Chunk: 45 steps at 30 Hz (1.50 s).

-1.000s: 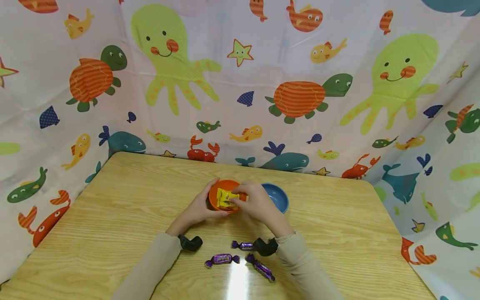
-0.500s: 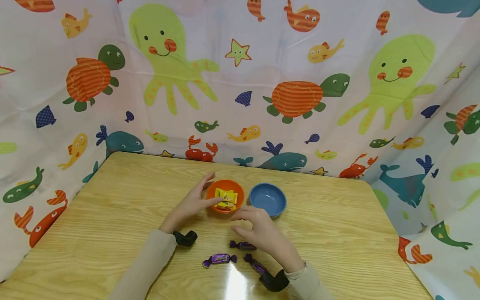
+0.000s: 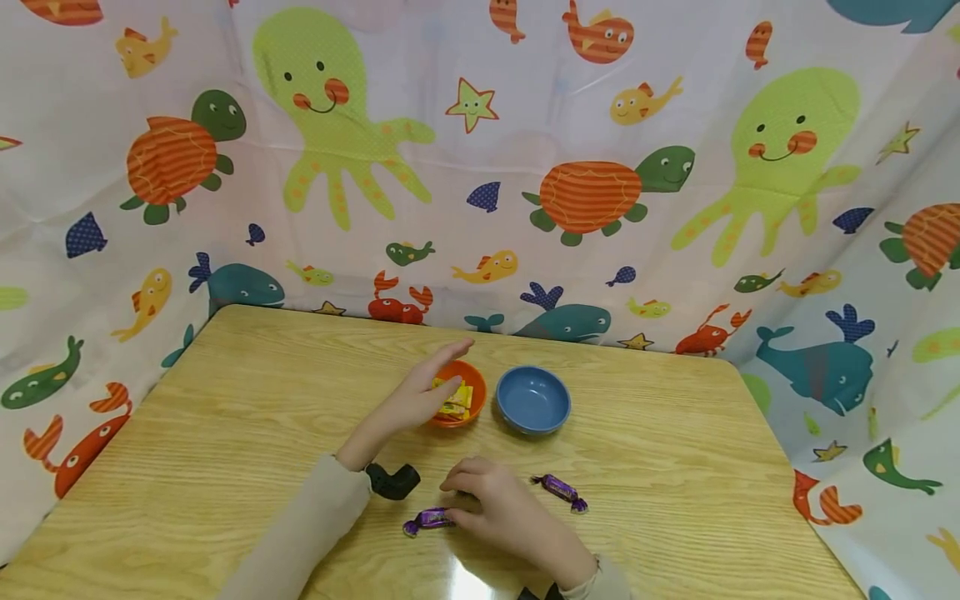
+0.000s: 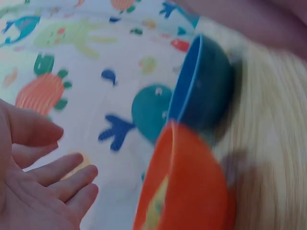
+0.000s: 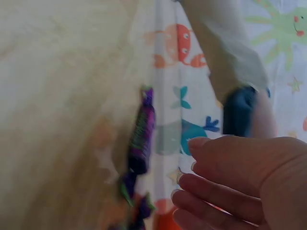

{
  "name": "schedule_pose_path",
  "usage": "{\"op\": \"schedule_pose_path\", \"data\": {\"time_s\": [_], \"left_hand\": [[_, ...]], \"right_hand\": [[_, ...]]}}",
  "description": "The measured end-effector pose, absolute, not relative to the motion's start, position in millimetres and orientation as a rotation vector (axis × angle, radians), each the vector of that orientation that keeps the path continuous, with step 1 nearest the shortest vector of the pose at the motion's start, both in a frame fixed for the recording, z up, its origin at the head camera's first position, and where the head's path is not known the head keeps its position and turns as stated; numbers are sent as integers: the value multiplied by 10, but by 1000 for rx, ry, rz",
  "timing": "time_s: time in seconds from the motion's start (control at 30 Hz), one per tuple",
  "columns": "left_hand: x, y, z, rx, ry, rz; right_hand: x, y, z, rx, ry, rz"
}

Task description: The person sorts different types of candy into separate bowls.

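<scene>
My left hand (image 3: 408, 400), fingers extended, hovers over the left side of the orange bowl (image 3: 480, 392), which holds yellow-wrapped candies (image 3: 457, 402). In the left wrist view that hand (image 4: 53, 177) is apart from the bowl (image 4: 196, 177), with nothing in its fingers. My right hand (image 3: 498, 512) is low over the table, loosely bent fingertips beside a purple-wrapped candy (image 3: 429, 522) and covering its right end. In the right wrist view, a purple candy (image 5: 142, 134) lies beyond the fingers of the right hand (image 5: 235, 182). Another purple candy (image 3: 558, 490) lies to its right.
A blue bowl (image 3: 533, 402) stands just right of the orange one. The wooden table (image 3: 675, 467) meets a curtain (image 3: 480, 150) printed with sea animals at its back and sides. Part of the table is hidden under my right hand and forearm.
My right hand has let go of a yellow candy in the orange bowl and come down to the purple candies. One purple candy now lies farther right. My left hand has released the bowl's rim.
</scene>
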<state>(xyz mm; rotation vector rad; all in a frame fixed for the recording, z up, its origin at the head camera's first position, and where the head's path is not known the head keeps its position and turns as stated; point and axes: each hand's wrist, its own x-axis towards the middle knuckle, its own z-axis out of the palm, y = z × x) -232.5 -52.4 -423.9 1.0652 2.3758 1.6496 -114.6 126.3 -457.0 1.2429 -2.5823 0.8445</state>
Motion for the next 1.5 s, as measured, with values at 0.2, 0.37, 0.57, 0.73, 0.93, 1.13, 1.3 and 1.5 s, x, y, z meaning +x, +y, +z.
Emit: {"op": "schedule_pose_path", "data": {"time_s": [0.2, 0.37, 0.57, 0.73, 0.93, 1.13, 1.3, 1.5], "left_hand": [[-2291, -245, -4142, 1061, 2197, 1580], [-2325, -80, -4160, 1018, 2065, 1612], [-2344, 95, -4205, 909, 2082, 1553], [-2325, 250, -4235, 845, 2142, 1443], [-2286, 405, -4316, 841, 2224, 1339], [-2268, 462, -4422, 800, 2288, 1251], [-2237, 481, -4507, 762, 2324, 1237], [-2198, 462, -4629, 804, 2354, 1271]], "right_hand": [[-1060, 1206, -4643, 1297, -2673, 795], [-983, 1163, -4682, 1320, -2708, 696], [-906, 1127, -4712, 1345, -2623, 652], [-831, 1145, -4714, 1354, -2650, 612], [-795, 1168, -4679, 1406, -2707, 615], [-748, 1207, -4634, 1498, -2740, 688], [-710, 1250, -4583, 1585, -2703, 660], [-663, 1313, -4412, 1635, -2707, 723]]}}
